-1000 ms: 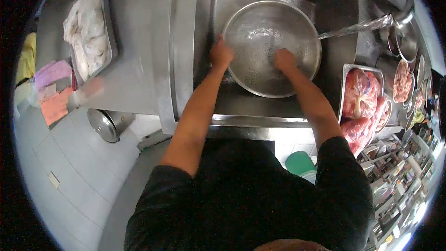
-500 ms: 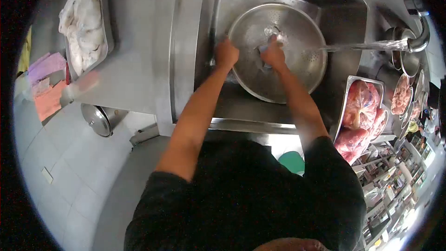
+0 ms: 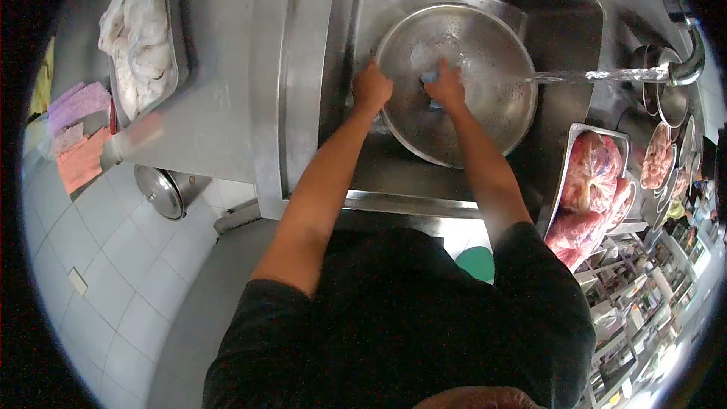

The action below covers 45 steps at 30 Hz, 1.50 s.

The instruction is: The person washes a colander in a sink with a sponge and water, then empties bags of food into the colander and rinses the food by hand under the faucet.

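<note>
A large round metal colander (image 3: 492,117) with clusters of small holes rests in the steel sink (image 3: 382,170). My left hand (image 3: 372,89) is closed on its left rim. Inside the colander, my right hand (image 3: 448,89) presses a small blue sponge (image 3: 430,77) against the metal, the fingers covering part of it. From the right, a stream of water (image 3: 598,76) runs out of the faucet (image 3: 685,68) into the colander.
A tray (image 3: 180,68) of pale meat in plastic stands on the left counter beside coloured cloths (image 3: 79,106). Right of the sink is a tray (image 3: 556,208) of bagged red meat, with several bowls (image 3: 670,106) beyond. A lidded pot (image 3: 159,193) sits low at left.
My right hand and the sponge have shifted very slightly inside the colander, and more of the blue shows. My left hand keeps its hold on the rim. The water keeps running.
</note>
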Motion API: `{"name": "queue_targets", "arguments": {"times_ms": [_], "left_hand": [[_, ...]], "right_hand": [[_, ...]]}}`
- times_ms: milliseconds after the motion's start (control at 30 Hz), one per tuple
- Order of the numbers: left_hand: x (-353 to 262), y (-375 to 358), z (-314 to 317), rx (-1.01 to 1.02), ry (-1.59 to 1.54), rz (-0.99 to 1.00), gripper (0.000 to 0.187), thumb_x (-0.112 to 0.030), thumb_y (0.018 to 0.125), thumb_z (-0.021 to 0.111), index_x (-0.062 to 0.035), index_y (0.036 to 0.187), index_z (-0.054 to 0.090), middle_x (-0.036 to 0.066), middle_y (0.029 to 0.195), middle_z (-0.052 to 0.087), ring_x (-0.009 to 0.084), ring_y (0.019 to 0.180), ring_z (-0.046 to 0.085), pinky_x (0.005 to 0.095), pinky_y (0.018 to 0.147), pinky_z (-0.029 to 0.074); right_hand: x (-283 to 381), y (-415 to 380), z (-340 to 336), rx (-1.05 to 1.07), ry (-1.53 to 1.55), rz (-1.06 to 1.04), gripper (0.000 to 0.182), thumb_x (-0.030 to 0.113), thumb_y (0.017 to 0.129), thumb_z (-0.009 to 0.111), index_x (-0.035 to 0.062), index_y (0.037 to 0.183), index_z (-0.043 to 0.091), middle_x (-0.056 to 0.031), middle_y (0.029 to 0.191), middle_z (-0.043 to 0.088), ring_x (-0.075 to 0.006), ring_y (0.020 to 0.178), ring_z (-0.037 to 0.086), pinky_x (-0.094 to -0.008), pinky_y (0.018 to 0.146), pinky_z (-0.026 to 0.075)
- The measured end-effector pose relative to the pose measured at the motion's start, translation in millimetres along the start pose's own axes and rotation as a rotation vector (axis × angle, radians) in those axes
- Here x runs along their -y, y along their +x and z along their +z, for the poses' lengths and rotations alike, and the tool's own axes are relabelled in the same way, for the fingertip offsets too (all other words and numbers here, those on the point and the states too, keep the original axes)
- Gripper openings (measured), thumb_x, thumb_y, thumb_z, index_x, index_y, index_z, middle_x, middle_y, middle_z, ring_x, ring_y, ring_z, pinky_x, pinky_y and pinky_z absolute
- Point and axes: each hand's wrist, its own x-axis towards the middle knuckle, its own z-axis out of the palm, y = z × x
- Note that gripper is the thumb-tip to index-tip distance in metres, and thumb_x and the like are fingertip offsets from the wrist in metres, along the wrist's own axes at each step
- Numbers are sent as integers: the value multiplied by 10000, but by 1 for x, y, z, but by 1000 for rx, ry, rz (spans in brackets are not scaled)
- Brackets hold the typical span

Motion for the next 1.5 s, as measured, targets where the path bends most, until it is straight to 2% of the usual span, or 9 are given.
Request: {"name": "queue_targets", "arguments": {"times_ms": [400, 800, 900, 1000, 1100, 1167, 1233, 1333, 1500], "left_hand": [[0, 2, 3, -18, -36, 14, 413, -107, 749, 596, 3, 1141, 530, 277, 930, 645, 448, 899, 629, 499, 826, 508], [-4, -3, 1, 5, -36, -23, 418, -116, 742, 615, 12, 1132, 541, 256, 963, 646, 418, 942, 627, 476, 850, 499], [-10, -13, -8, -7, -30, -29, 415, -115, 739, 620, 21, 1125, 550, 240, 980, 648, 416, 944, 624, 471, 852, 497], [-8, -16, 0, -22, -38, -46, 409, -126, 740, 625, 20, 1116, 561, 229, 1001, 647, 413, 947, 622, 468, 853, 496], [-4, -16, -2, 49, -73, -68, 412, -144, 735, 638, 16, 1108, 568, 226, 1025, 642, 408, 974, 615, 465, 864, 491], [0, -13, -6, 69, -98, -63, 415, -154, 730, 646, 12, 1104, 572, 228, 1030, 639, 406, 990, 610, 466, 870, 489], [4, -14, 7, 50, -113, -31, 417, -162, 726, 652, 8, 1099, 577, 232, 1023, 640, 406, 996, 609, 468, 872, 487], [13, -1, 13, 59, -193, -66, 422, -146, 729, 646, -8, 1121, 571, 237, 1028, 637, 412, 990, 609, 479, 870, 487], [-4, -11, -11, -110, -95, -92, 424, -91, 726, 634, -26, 1138, 557, 239, 1016, 638, 415, 969, 617, 485, 850, 498]], "right_hand": [[-2, 5, -7, 54, -90, -25, 826, 278, 704, 638, 173, 1439, 277, -282, 1348, 394, -433, 1225, 458, -484, 961, 432], [-9, 2, -25, 29, -81, -198, 697, 268, 665, 687, 117, 1306, 461, -256, 1256, 474, -430, 1132, 517, -478, 927, 463], [-20, 18, -7, -283, 39, -20, 667, 241, 664, 686, 94, 1278, 470, -269, 1260, 458, -438, 1135, 502, -475, 940, 449], [-21, 50, 9, -406, 149, 255, 761, 394, 807, 604, 86, 1428, 290, -192, 1403, 387, -388, 1274, 395, -467, 1071, 318], [-9, 71, -8, -801, 464, 148, 684, 343, 849, 572, 65, 1411, 296, -213, 1352, 415, -372, 1232, 429, -469, 1041, 343], [10, 97, -15, -821, 889, -30, 664, 294, 792, 660, 78, 1333, 343, -183, 1127, 473, -375, 1021, 477, -483, 916, 403], [11, 96, -7, -761, 877, -242, 606, 266, 764, 699, 89, 1272, 419, -157, 1039, 527, -370, 940, 518, -474, 867, 440], [40, 78, 31, -538, 211, -595, 475, 255, 770, 682, 103, 1207, 577, -122, 1111, 603, -351, 1011, 572, -424, 909, 458], [16, -21, 1, 303, 74, -463, 371, 255, 754, 630, 63, 1069, 671, -180, 1064, 654, -351, 991, 615, -433, 883, 485]]}}
